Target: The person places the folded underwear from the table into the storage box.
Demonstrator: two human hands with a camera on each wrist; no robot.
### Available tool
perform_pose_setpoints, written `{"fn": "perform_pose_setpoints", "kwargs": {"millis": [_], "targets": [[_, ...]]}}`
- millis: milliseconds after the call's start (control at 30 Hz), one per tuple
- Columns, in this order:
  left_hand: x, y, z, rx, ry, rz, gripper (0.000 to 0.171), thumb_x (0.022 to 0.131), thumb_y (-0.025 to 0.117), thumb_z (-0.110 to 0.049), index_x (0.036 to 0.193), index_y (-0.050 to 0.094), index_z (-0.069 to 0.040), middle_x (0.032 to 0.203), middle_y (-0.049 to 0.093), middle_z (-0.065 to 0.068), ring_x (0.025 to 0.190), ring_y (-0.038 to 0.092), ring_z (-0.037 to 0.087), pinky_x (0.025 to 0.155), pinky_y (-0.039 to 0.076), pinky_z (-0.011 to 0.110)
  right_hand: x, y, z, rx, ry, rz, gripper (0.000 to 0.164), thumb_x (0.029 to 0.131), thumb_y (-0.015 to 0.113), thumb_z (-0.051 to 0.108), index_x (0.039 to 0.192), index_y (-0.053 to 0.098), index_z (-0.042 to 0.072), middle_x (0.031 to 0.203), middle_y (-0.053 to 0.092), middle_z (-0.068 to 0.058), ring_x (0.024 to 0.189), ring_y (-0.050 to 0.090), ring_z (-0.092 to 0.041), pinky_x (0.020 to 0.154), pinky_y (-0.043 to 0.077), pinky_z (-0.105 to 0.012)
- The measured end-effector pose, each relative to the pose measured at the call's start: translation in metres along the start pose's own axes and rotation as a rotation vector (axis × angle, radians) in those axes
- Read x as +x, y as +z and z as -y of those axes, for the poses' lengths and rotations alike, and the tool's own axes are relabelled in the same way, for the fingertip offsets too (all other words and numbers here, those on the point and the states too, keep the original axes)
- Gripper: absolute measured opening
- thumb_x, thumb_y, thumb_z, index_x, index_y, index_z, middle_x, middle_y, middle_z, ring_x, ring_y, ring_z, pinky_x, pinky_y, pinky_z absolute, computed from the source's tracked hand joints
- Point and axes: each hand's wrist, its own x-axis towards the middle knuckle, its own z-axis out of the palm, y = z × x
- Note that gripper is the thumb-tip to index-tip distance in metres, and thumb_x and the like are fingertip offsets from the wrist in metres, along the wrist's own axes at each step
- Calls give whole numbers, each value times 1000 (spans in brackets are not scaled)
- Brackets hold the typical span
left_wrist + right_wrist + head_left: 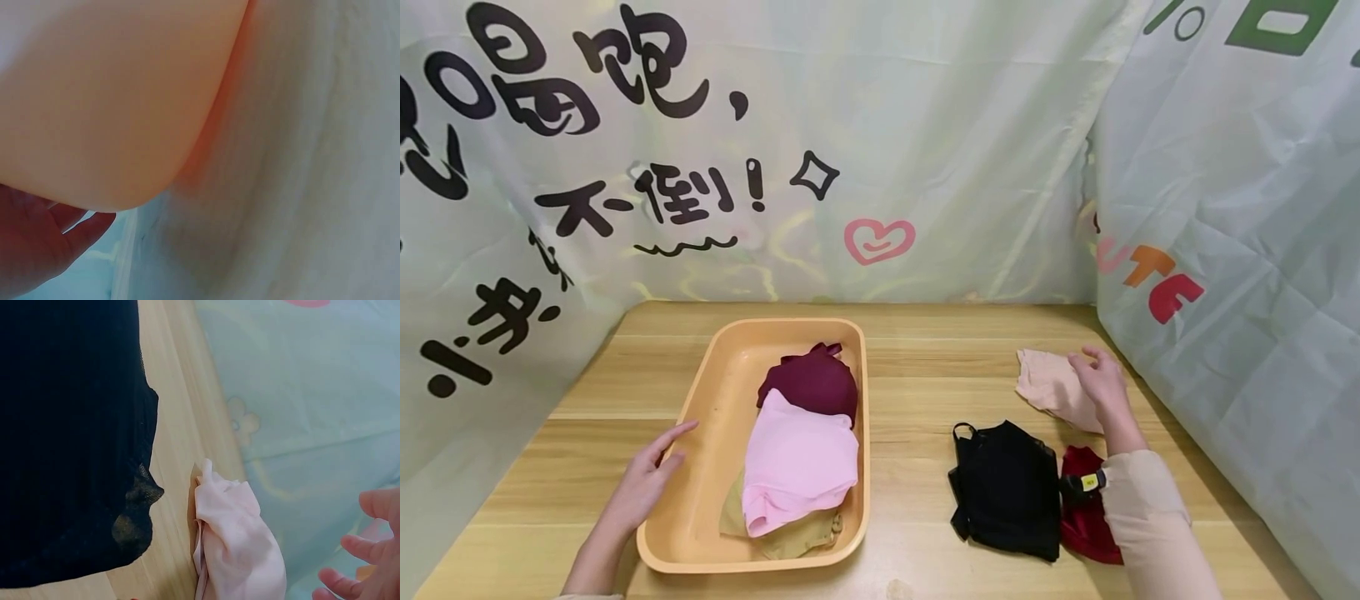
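Observation:
My left hand (643,479) is at the left side of an orange plastic tray (700,467), fingers extended over its rim. In the left wrist view, the fingers (90,234) lie close against the tray's outer wall. Above a pale pink folded garment (1052,385) at the right, my right hand (1103,383) hovers with its fingers loosely spread and nothing in them. The right wrist view shows those fingers (365,550) apart from the pale pink cloth (240,550). A black strapped top (1007,492) lies folded nearer me, beside a dark red garment (1082,533) partly hidden by my forearm.
Inside the tray, along its right side, lie a burgundy bra (812,379), a pink folded garment (801,458) and a khaki one (797,537) partly beneath it. Printed cloth curtains (925,150) hang behind and beside the wooden table (917,400).

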Motion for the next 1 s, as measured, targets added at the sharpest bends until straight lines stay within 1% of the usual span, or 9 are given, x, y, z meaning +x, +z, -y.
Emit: {"fn": "perform_pose_setpoints", "kwargs": {"millis": [67,233,300,400,500,600,700,833,1000], "targets": [[-1,0,-1,2,-16,6,35,97,41,-9,129,44,3,134,42,24,122,24,-10,88,21,-1,2,0,-1,-18,10,-2,61,96,32,34,140,21,-8,136,21,-37,124,25,-48,99,27,-54],[0,-1,-4,0,-57,17,35,97,40,-10,130,42,3,133,38,32,128,25,37,87,20,-2,5,0,-3,-47,30,2,62,96,33,36,140,22,-6,138,18,-37,126,20,-50,101,23,-55],[0,-1,-4,-4,-67,20,36,97,39,-10,130,42,3,133,37,32,125,23,46,87,19,-2,7,0,-4,-66,29,9,63,96,32,36,140,22,-7,137,19,-38,125,20,-50,101,23,-55],[0,-1,-5,-8,-76,23,36,97,39,-10,130,42,3,134,37,31,123,22,49,86,19,-3,8,0,-7,-95,24,13,62,96,33,34,138,23,-9,136,21,-38,124,21,-50,100,24,-55],[0,-1,-5,-2,-72,20,36,97,40,-11,130,42,3,134,37,30,126,24,43,86,20,-3,10,0,-9,-121,29,21,62,96,33,35,138,22,-10,135,20,-39,123,22,-51,99,25,-56],[1,-1,-4,8,-57,11,35,97,40,-10,130,43,2,133,39,31,130,26,12,86,21,-2,13,0,-11,-138,51,38,64,95,33,35,139,21,-9,137,15,-40,124,17,-52,100,22,-57],[2,-1,-3,13,-35,-3,34,96,41,-8,128,45,3,130,41,31,119,24,-13,87,22,-1,16,-1,-13,-166,76,75,67,94,33,38,140,18,-8,139,9,-39,126,9,-54,101,18,-59],[2,0,-2,10,-27,-8,34,96,42,-8,128,45,3,131,42,30,116,24,-16,87,22,-1,21,-2,-15,-238,103,119,71,94,32,40,139,14,-11,139,8,-39,127,2,-55,102,12,-61],[2,0,-1,4,-41,10,35,96,41,-8,129,43,3,132,39,32,116,22,-16,87,21,-2,23,-3,-17,-274,135,200,76,94,31,40,139,2,-14,136,-5,-45,124,-7,-59,102,6,-63]]}}
